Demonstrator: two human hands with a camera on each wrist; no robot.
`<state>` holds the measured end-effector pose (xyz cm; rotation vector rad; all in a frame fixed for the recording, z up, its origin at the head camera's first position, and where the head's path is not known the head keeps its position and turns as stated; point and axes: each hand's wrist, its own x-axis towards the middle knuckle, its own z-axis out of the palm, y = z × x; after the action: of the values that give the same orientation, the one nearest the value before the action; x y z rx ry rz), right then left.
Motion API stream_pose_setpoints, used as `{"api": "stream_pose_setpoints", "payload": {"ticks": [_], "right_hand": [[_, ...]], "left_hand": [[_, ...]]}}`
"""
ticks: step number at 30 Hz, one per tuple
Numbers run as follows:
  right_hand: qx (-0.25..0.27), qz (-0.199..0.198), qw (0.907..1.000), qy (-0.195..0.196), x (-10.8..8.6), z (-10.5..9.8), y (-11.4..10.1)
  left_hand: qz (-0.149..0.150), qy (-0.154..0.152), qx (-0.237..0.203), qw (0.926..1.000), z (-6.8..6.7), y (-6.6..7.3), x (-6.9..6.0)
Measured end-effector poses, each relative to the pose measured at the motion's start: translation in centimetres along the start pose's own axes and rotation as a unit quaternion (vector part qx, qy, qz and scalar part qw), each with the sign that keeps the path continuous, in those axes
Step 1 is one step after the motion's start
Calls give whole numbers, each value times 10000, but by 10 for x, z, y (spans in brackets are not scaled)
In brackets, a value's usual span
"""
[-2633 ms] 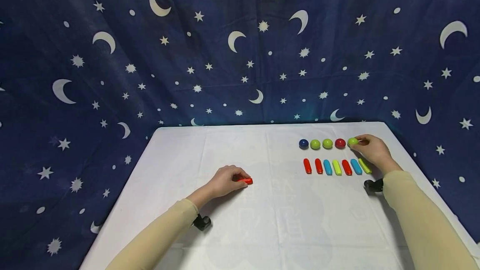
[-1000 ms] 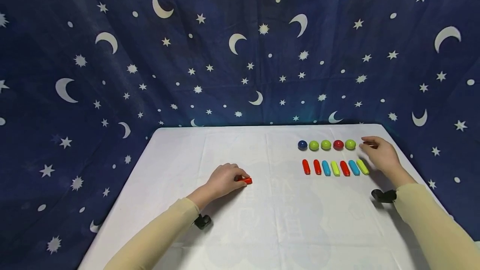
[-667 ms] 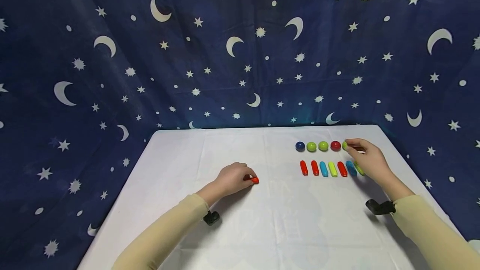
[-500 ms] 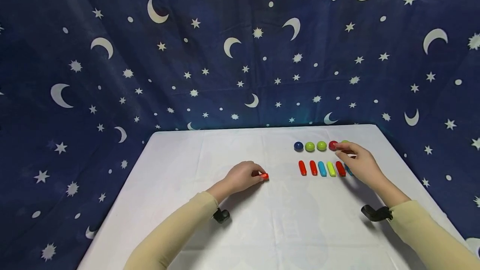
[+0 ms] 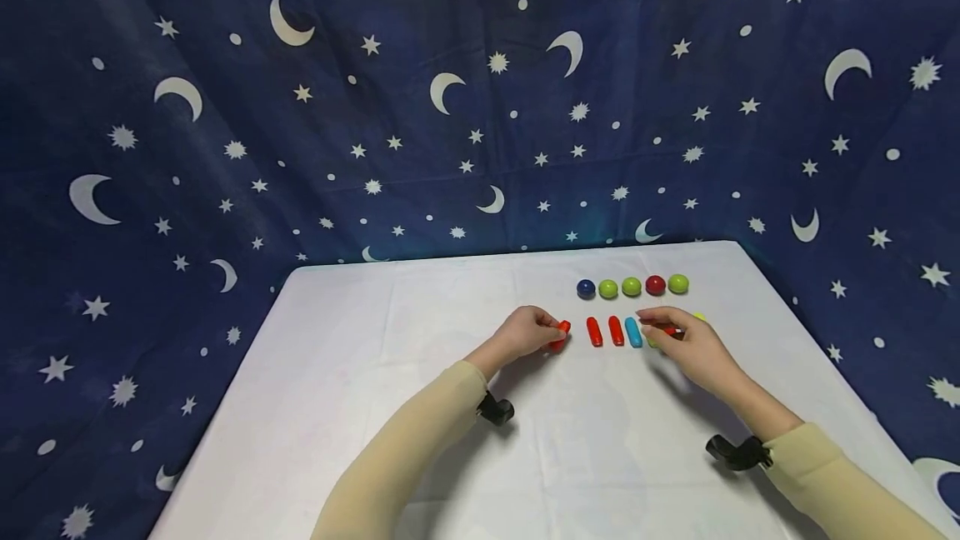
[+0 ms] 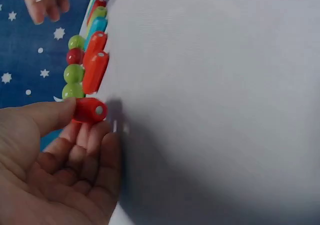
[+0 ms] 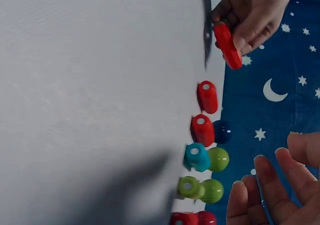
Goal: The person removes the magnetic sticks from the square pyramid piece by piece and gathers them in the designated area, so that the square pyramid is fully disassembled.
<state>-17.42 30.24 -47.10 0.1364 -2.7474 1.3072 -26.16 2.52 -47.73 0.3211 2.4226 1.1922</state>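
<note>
In the head view my left hand [image 5: 528, 330] pinches a red magnetic rod [image 5: 561, 335] between thumb and fingers, left of a row of similar rods. The left wrist view shows a metal disc on the end of this held rod [image 6: 89, 110]. My right hand [image 5: 693, 348] hovers over the right part of the row, with thumb and fingers apart and nothing between them in the right wrist view. Two red rods [image 5: 617, 331] and a light-blue rod [image 5: 633, 332] lie uncovered. The right hand hides much of the other red, blue and yellow-green rods.
Behind the rods runs a row of balls: a dark-blue ball [image 5: 586, 289], two green balls [image 5: 620, 287], a red ball [image 5: 656, 285] and another green ball [image 5: 678, 283]. A white cloth [image 5: 360, 423] covers the table. A starry blue curtain [image 5: 337, 132] hangs beyond it.
My left hand has carried the red magnetic rod rightward towards the row, and the rod has turned more upright. My right hand has moved left from the end green ball to above the rods.
</note>
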Motion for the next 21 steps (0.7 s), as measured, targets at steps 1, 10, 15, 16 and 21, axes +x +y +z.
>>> {"api": "stream_pose_setpoints", "payload": {"ticks": [1,10,15,16,21], "right_hand": [[11,16,10000,-2,0,1,1],[-265,21,9995,-144,-12,19,5],[-776,-328,9961,-259,-22,30,1],[-822,-429,9953,-274,-23,32,1],[-838,-686,9936,-327,-27,38,3]], "left_hand": [[-115,16,-8,9999,1,2,2],[-1055,118,-182,9942,9,23,15],[-1467,170,-208,9888,12,31,21],[-1526,181,-173,9880,13,32,22],[-1560,177,-46,9876,18,36,24]]}}
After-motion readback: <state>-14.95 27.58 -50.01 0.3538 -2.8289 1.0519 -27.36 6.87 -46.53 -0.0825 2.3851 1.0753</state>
